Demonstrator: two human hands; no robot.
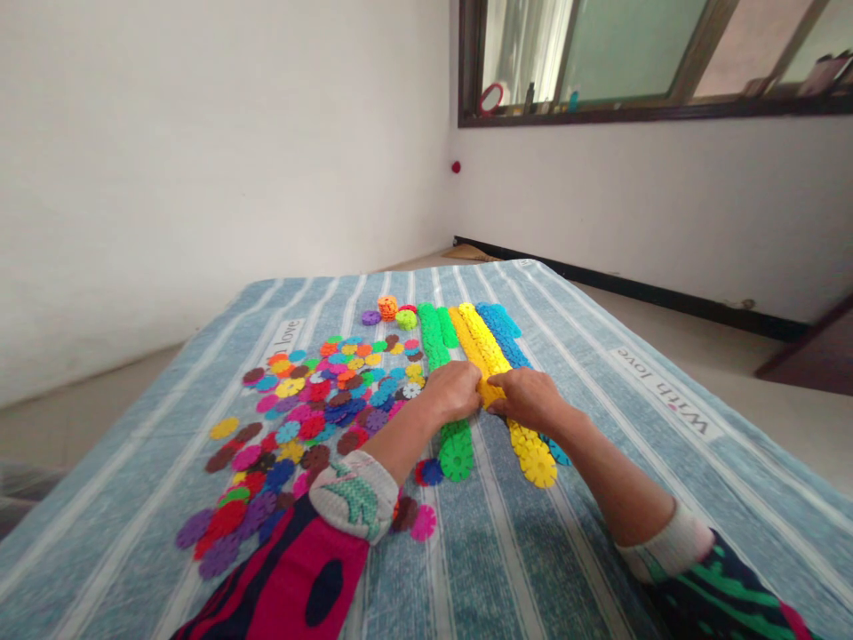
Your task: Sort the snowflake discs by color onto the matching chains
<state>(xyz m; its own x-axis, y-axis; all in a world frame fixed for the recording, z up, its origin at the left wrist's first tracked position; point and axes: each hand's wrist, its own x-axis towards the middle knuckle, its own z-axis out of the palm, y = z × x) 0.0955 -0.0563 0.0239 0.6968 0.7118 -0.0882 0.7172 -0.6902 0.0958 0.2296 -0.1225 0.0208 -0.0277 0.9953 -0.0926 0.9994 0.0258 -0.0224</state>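
Note:
Over the middle of the bed, both hands meet at the near end of a row of orange-yellow notched plastic discs [466,336]. My left hand [454,391] is closed at the left of that end, its fingertips mostly hidden. From the right, my right hand [531,399] pinches at the same end with bent fingers. Close by on the right runs a longer yellow disc row [497,354], partly under my right hand. A green disc row [434,342] passes beneath my left hand, and a blue disc row [506,333] lies beyond the yellow one.
Loose discs of many colours [339,404] spread across the left side. Small stacks, among them an orange stack [387,308] and a purple one [371,317], stand at the far end. Everything lies on a blue striped sheet [566,560]. White walls [219,133] rise behind.

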